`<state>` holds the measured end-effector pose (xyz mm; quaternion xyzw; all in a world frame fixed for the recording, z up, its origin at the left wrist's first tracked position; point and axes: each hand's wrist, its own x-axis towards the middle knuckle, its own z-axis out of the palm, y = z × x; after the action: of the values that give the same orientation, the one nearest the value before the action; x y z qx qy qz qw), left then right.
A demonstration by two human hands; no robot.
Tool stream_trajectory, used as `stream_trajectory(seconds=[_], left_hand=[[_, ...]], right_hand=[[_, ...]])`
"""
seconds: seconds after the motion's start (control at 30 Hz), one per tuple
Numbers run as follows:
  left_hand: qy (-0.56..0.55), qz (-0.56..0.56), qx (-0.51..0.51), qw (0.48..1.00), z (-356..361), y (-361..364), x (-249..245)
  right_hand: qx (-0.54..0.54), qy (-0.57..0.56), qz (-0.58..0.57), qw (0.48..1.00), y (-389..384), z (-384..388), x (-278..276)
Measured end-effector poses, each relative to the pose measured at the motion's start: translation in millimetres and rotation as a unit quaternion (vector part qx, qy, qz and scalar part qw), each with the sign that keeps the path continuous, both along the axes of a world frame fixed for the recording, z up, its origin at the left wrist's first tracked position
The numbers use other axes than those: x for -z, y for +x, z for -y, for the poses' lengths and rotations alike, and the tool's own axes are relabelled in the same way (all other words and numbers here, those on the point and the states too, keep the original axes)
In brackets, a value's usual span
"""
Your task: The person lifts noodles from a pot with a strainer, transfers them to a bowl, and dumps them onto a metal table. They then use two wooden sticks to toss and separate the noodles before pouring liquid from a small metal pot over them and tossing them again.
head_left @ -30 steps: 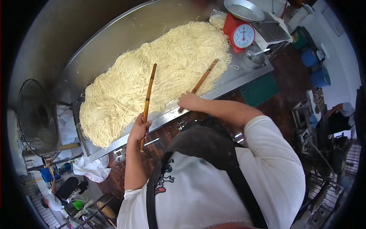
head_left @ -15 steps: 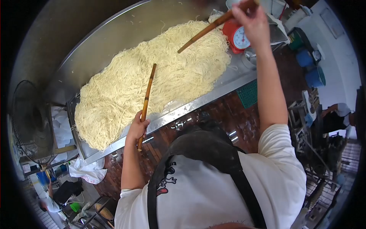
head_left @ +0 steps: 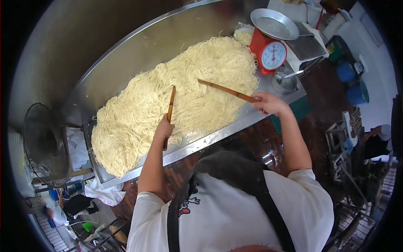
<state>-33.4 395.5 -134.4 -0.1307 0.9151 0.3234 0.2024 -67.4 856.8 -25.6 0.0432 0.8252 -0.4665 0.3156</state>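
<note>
A long, thick heap of pale yellow noodles (head_left: 138,113) spreads over the steel table (head_left: 201,145). My left hand (head_left: 165,127) is closed round a brown bamboo stick (head_left: 171,103), whose far tip meets the middle of the heap. In my right hand (head_left: 270,104), at the table's right front, is a second bamboo stick (head_left: 226,90). It slants leftward across the noodles, its tip close to the first stick's tip. Both hands have their fingers wrapped round the near ends of the sticks.
A red dial scale (head_left: 273,55) with a round metal pan (head_left: 275,24) stands at the table's right end, a metal pot (head_left: 284,80) beside it. At the left is a fan (head_left: 46,145). Other people (head_left: 378,136) are in the background at both sides.
My right hand has come down from above the scale toward the table's front edge, swinging its stick lower. My left hand has moved slightly up and right with its stick.
</note>
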Motion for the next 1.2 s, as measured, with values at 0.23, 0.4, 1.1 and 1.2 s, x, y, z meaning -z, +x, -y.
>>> stream_trajectory(seconds=[0.23, 0.4, 1.1, 1.2], left_hand=[[0.029, 0.08, -0.04, 0.996, 28, 30, -62], [-0.059, 0.071, -0.08, 0.993, 54, 92, -126], [0.439, -0.043, -0.23, 0.867, -80, -35, -63], [0.265, -0.073, -0.146, 0.95, -1, 18, -29]], right_hand=[[-0.239, 0.295, -0.151, 0.913, -27, 9, 24], [-0.255, 0.316, -0.171, 0.898, -43, -32, -99], [-0.124, -0.056, -0.152, 0.979, -85, 164, 49], [-0.147, 0.033, -0.357, 0.922, -96, 83, 47]])
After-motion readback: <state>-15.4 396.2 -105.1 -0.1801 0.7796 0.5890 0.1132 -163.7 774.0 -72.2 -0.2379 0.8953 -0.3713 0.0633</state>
